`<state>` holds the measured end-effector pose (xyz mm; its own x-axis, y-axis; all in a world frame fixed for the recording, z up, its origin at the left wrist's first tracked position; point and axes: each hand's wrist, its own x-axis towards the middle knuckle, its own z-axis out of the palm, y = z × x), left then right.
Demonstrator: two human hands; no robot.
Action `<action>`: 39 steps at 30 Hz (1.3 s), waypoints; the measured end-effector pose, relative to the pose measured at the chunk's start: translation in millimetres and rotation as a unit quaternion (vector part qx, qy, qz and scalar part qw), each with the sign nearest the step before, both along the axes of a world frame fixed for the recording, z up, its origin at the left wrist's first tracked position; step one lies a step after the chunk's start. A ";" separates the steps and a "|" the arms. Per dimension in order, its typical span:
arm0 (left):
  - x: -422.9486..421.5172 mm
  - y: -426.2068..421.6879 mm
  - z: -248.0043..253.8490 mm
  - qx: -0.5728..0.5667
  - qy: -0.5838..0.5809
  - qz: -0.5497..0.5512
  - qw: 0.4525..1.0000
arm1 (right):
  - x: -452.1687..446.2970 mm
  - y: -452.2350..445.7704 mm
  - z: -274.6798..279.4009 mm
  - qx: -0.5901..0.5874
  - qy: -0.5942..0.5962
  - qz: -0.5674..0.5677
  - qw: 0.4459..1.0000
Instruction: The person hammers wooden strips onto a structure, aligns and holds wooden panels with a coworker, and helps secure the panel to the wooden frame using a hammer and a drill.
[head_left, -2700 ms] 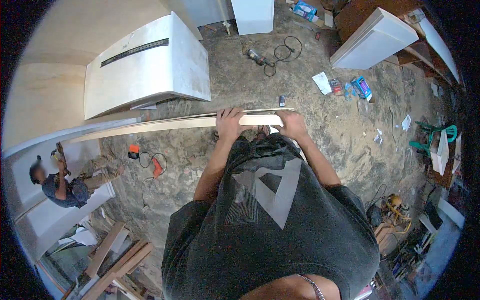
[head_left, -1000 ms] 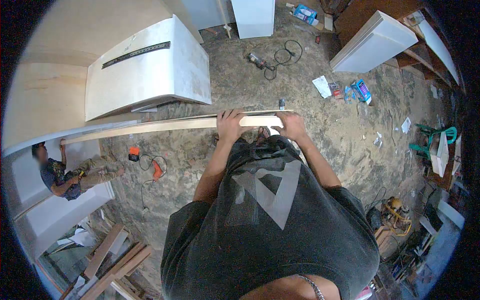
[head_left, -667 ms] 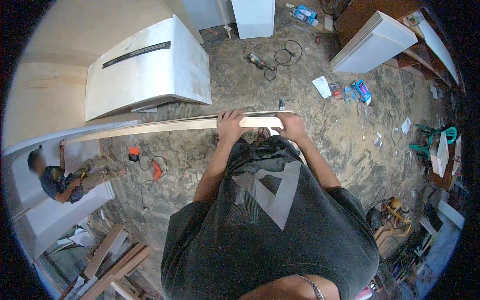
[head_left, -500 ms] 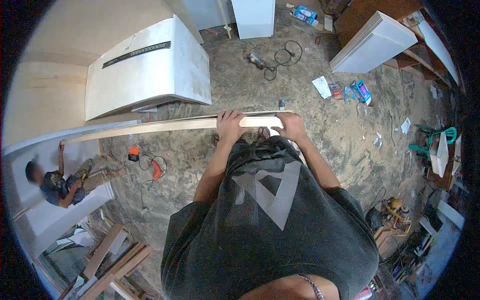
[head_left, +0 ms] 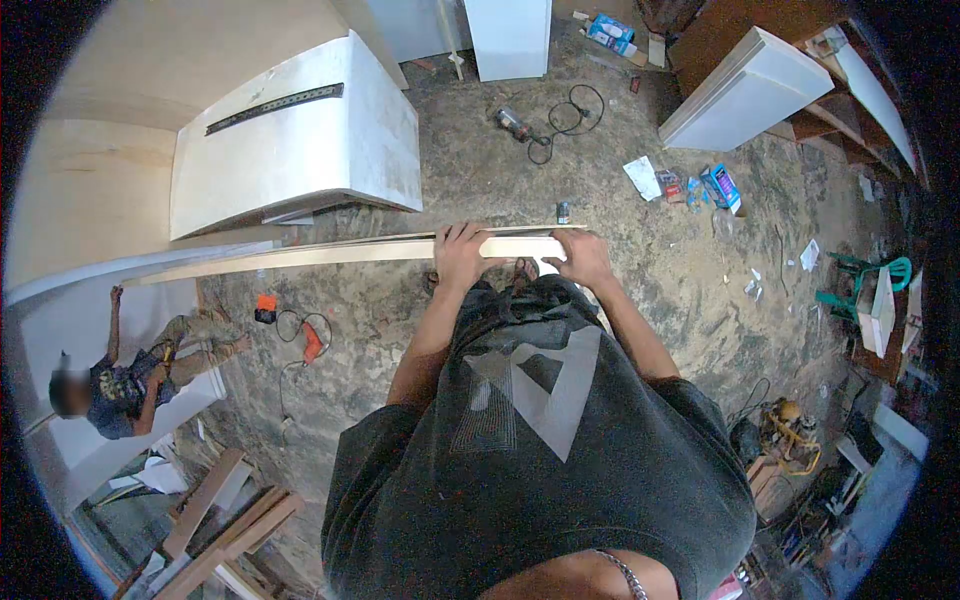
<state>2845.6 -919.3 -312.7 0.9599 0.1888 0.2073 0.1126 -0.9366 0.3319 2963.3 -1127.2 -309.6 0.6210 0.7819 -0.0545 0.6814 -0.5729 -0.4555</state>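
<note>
A long, thin pale wooden board [head_left: 320,252] stretches from in front of my body to the far left, with its narrow edge facing up toward me. My left hand [head_left: 460,256] is wrapped over it, thumb on the near side and fingers over the far side. Close to the board's right end, my right hand [head_left: 584,257] grips it the same way. At the opposite end, a co-worker's raised hand [head_left: 117,294] is at the board. A darker strip shows along its far side, partly hidden by my fingers.
A white cabinet box [head_left: 290,130] with a black drawer rail stands beyond the board. An orange drill [head_left: 313,341] and a corded power tool [head_left: 514,124] lie on the floor. Wood offcuts [head_left: 235,530] pile up lower left; white panels [head_left: 748,90] stand upper right, a green chair [head_left: 868,285] right.
The co-worker's head and upper body have shifted slightly down in view, and their raised hand has moved a little left. My hands keep their grip on the board, which has hardly moved.
</note>
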 end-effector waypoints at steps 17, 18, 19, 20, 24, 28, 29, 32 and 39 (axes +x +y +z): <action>-1.8 -1.0 6.8 0.009 -0.013 0.004 1.000 | 0.4 -0.5 -8.4 -0.022 0.004 0.005 1.000; -2.2 -1.3 6.0 0.009 -0.013 0.004 1.000 | -0.3 -1.2 -8.2 -0.012 -0.004 0.005 1.000; -2.9 -1.6 4.2 0.005 -0.010 0.005 1.000 | -1.1 -1.3 -5.4 -0.012 -0.004 0.005 1.000; -3.5 -1.9 2.4 0.002 -0.006 0.007 1.000 | -1.5 -1.3 -1.9 -0.009 0.005 0.006 1.000; -5.0 -1.5 -2.0 0.012 -0.002 0.006 1.000 | -2.1 -3.0 -10.6 0.004 0.003 0.009 1.000; -6.1 -1.6 -3.0 0.008 -0.012 -0.003 1.000 | -4.6 -3.3 -1.1 0.004 0.015 0.003 1.000; -6.3 -1.8 -3.3 0.006 -0.011 -0.003 1.000 | -5.0 -3.6 -1.0 -0.005 0.014 0.002 1.000; -6.7 -2.4 -4.0 0.003 -0.007 0.000 1.000 | -5.1 -4.4 -1.0 -0.006 0.007 0.005 1.000; -7.7 -3.8 -3.3 0.003 -0.014 0.001 1.000 | -4.6 -5.5 -1.1 0.002 0.027 0.007 1.000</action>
<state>2837.8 -923.1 -316.0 0.9530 0.1899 0.2359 0.1053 -0.9381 0.3299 2958.7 -1132.7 -310.7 0.6069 0.7902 -0.0851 0.6632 -0.5626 -0.4937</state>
